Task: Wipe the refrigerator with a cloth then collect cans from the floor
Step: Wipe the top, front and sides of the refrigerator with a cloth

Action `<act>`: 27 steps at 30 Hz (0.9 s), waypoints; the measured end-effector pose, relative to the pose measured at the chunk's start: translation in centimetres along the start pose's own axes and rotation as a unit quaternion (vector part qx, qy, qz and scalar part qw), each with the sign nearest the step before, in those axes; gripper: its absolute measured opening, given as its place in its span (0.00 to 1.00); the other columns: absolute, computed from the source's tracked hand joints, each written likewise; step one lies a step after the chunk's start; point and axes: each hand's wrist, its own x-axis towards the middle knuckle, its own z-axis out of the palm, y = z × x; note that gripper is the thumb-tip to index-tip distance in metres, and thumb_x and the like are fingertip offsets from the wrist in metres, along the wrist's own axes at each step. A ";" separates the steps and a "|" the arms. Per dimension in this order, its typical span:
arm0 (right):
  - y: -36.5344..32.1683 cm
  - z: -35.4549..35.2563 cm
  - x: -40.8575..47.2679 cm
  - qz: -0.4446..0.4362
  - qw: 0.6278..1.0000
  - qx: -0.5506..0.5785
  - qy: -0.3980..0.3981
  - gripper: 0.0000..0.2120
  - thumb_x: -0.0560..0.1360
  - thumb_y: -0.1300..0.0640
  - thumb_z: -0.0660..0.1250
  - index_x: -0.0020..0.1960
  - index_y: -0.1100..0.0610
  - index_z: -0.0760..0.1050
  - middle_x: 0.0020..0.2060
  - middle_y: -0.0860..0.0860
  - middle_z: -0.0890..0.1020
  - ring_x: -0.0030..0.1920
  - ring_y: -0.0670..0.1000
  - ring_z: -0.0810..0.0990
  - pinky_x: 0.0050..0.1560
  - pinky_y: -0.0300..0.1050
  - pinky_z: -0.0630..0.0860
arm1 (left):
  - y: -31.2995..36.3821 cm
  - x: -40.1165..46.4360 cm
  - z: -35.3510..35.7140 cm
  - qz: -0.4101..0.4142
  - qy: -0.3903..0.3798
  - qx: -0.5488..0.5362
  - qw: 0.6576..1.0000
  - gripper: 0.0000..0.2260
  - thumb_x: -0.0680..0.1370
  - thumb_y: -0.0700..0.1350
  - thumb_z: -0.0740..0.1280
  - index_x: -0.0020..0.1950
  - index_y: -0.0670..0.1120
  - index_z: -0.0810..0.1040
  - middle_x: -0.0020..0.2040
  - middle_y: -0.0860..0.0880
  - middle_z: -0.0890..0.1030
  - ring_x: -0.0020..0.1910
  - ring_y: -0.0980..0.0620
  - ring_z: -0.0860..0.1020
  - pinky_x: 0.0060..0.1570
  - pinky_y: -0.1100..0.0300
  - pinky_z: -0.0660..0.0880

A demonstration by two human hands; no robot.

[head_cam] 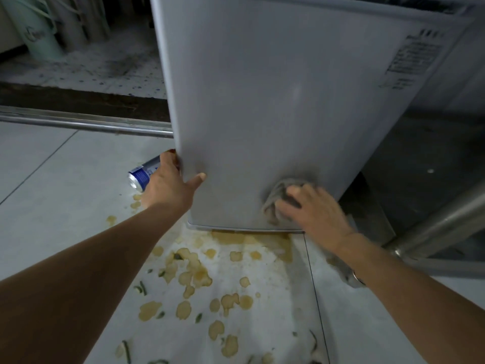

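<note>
One view is all we have, from the head camera, looking down at our two hands and the floor.

Our right hand (312, 210) presses a grey cloth (279, 197) flat against the low part of the refrigerator (275, 101) door, near its bottom edge. The fingers (284, 206) lie mostly straight over the cloth, though the hand is a bit blurry. Our left hand (168, 182) holds the left edge of the door, with the thumb on the front and the other fingers curled round behind it.

We think the wiping step is under way and not done. We cannot tell how much of the door is clean. The cans are still to do. One blue can (143, 174) lies on its side on the floor (52, 179), just beside our left hand and partly hidden by it. We see no other cans.

Yellow sticky spills (194, 274) and small green bits cover the floor under the door and toward us.

For room to move, the door front above the cloth is wide and bare. The bottom edge is very near the cloth. A metal rail (78, 123) runs along the floor to the left, and a metal pipe (441, 227) stands close on the right, so we have little room there.
</note>
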 end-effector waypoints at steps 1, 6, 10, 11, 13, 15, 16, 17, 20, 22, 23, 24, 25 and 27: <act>0.9 -0.9 0.5 0.056 0.997 0.016 0.042 0.20 0.64 0.62 0.68 0.55 0.52 0.73 0.50 0.54 0.67 0.43 0.58 0.72 0.36 0.49 0.76 | 0.0 0.0 0.1 0.000 0.000 -0.001 1.000 0.22 0.72 0.56 0.70 0.58 0.48 0.65 0.54 0.45 0.78 0.53 0.41 0.77 0.49 0.46 0.74; 2.7 -2.1 0.7 0.194 0.970 -0.015 0.147 0.17 0.70 0.65 0.62 0.57 0.54 0.66 0.51 0.56 0.65 0.41 0.61 0.76 0.37 0.50 0.73 | -0.2 -0.2 0.5 -0.002 0.015 -0.008 1.000 0.23 0.73 0.56 0.69 0.60 0.47 0.64 0.56 0.43 0.78 0.54 0.39 0.76 0.45 0.49 0.70; 0.2 1.0 -2.3 0.155 0.987 -0.013 0.025 0.23 0.63 0.63 0.71 0.55 0.54 0.69 0.50 0.56 0.64 0.40 0.60 0.76 0.38 0.50 0.76 | -0.4 -0.1 0.4 0.003 0.019 0.002 1.000 0.23 0.72 0.56 0.69 0.60 0.47 0.64 0.56 0.43 0.78 0.54 0.39 0.76 0.44 0.49 0.69; 0.0 1.5 -3.1 0.139 0.990 -0.012 -0.021 0.24 0.60 0.62 0.74 0.54 0.54 0.72 0.49 0.57 0.65 0.40 0.61 0.76 0.39 0.51 0.77 | -0.4 -0.1 0.4 0.004 0.017 0.001 1.000 0.23 0.72 0.56 0.69 0.60 0.47 0.64 0.56 0.43 0.78 0.54 0.39 0.76 0.45 0.49 0.69; 0.3 1.5 -3.8 0.123 0.991 -0.003 -0.057 0.27 0.56 0.62 0.79 0.52 0.55 0.76 0.47 0.58 0.68 0.40 0.61 0.76 0.37 0.52 0.78 | -0.4 0.0 0.5 0.003 0.013 -0.010 1.000 0.23 0.72 0.55 0.69 0.60 0.47 0.64 0.56 0.44 0.78 0.54 0.39 0.76 0.46 0.48 0.70; 0.9 0.9 -3.6 0.156 0.987 0.027 -0.036 0.27 0.57 0.64 0.79 0.53 0.55 0.75 0.47 0.56 0.66 0.40 0.60 0.76 0.37 0.50 0.78 | -0.4 0.0 0.4 -0.001 0.008 -0.023 1.000 0.24 0.72 0.56 0.70 0.61 0.47 0.65 0.57 0.44 0.77 0.54 0.40 0.77 0.48 0.47 0.72; 1.5 0.3 -3.2 0.195 0.980 0.049 0.001 0.25 0.60 0.65 0.77 0.53 0.54 0.72 0.47 0.55 0.64 0.40 0.60 0.76 0.36 0.50 0.78 | -0.3 0.0 0.4 -0.001 0.008 -0.028 1.000 0.24 0.72 0.56 0.70 0.61 0.47 0.65 0.58 0.44 0.77 0.54 0.40 0.77 0.49 0.46 0.72; 2.2 -0.3 -2.6 0.237 0.968 0.067 0.047 0.22 0.65 0.66 0.74 0.54 0.53 0.69 0.48 0.54 0.63 0.41 0.61 0.76 0.35 0.49 0.77 | -0.3 -0.1 0.4 0.000 0.011 -0.029 1.000 0.24 0.72 0.56 0.70 0.61 0.47 0.65 0.58 0.44 0.77 0.54 0.40 0.77 0.49 0.47 0.72; 3.9 -1.6 -1.5 0.308 0.937 0.075 0.148 0.16 0.69 0.68 0.61 0.53 0.56 0.64 0.51 0.55 0.62 0.47 0.63 0.74 0.35 0.44 0.70 | -0.5 -0.3 0.6 0.008 0.026 -0.028 0.999 0.25 0.72 0.57 0.69 0.62 0.47 0.65 0.59 0.44 0.78 0.55 0.39 0.77 0.47 0.48 0.71; 3.6 -1.1 -1.2 0.346 0.918 0.086 0.172 0.20 0.67 0.72 0.62 0.54 0.56 0.63 0.55 0.59 0.63 0.51 0.63 0.73 0.40 0.47 0.73 | -0.8 -0.6 0.9 0.017 0.040 -0.035 0.998 0.25 0.72 0.57 0.69 0.62 0.48 0.65 0.59 0.45 0.77 0.55 0.40 0.77 0.47 0.49 0.71; 3.1 -0.6 -1.2 0.374 0.904 0.100 0.180 0.23 0.66 0.73 0.64 0.54 0.56 0.63 0.55 0.63 0.66 0.53 0.63 0.73 0.46 0.48 0.75 | -1.1 -0.7 1.1 0.023 0.042 -0.042 0.998 0.25 0.72 0.57 0.69 0.62 0.48 0.66 0.59 0.46 0.77 0.55 0.41 0.77 0.48 0.49 0.72; 2.6 0.0 -1.4 0.401 0.890 0.114 0.185 0.25 0.64 0.75 0.65 0.54 0.56 0.62 0.56 0.65 0.67 0.54 0.64 0.73 0.51 0.50 0.75 | -1.4 -0.7 1.4 0.026 0.039 -0.047 0.998 0.24 0.72 0.56 0.69 0.62 0.48 0.66 0.58 0.46 0.77 0.54 0.42 0.77 0.50 0.48 0.73; 2.2 0.8 -1.6 0.424 0.877 0.126 0.186 0.26 0.63 0.75 0.65 0.54 0.56 0.62 0.56 0.67 0.68 0.55 0.64 0.72 0.54 0.51 0.75 | -1.8 -0.8 1.7 0.028 0.030 -0.047 0.998 0.23 0.72 0.55 0.69 0.62 0.47 0.66 0.57 0.46 0.78 0.53 0.42 0.78 0.51 0.48 0.75; 1.6 2.6 -2.4 0.450 0.864 0.141 0.176 0.25 0.63 0.74 0.65 0.53 0.57 0.61 0.57 0.67 0.67 0.56 0.64 0.72 0.57 0.50 0.74 | -2.7 -0.9 2.5 0.029 0.017 -0.042 0.999 0.22 0.73 0.53 0.69 0.61 0.47 0.67 0.56 0.47 0.78 0.50 0.43 0.79 0.51 0.47 0.75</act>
